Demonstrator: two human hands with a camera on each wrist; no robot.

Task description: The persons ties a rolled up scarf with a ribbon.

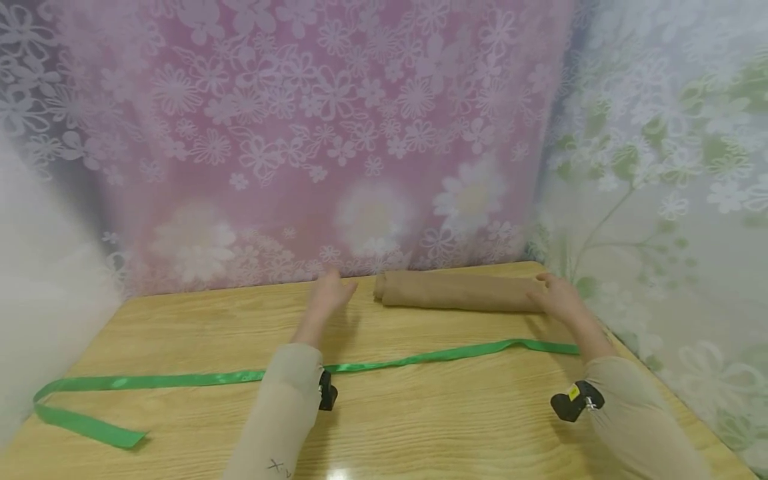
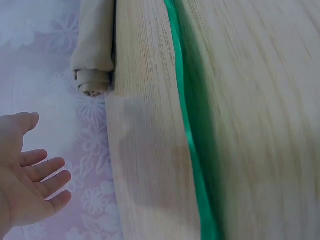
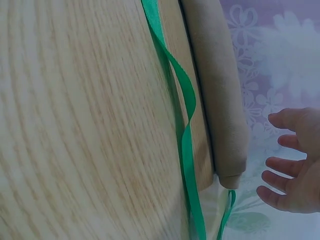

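Note:
A rolled tan cloth (image 1: 459, 291) lies along the back of the wooden table, right of the middle. My left hand (image 1: 329, 295) hovers a little left of the roll's near end, holding nothing; the left wrist view shows its fingers (image 2: 47, 175) spread and relaxed. At the roll's other end is my right hand (image 1: 558, 297), its fingers (image 3: 282, 167) parted and gripping nothing in the right wrist view. Across the table in front of the roll runs a long green ribbon (image 1: 420, 359), passing beneath my left forearm. Its left end doubles back toward the front.
The wooden table (image 1: 198, 333) meets a pink flowered curtain (image 1: 360, 133) at the back. A pale curtain with green leaves (image 1: 672, 267) hangs along the right side. Black wrist cameras (image 1: 576, 401) sit on both sleeves.

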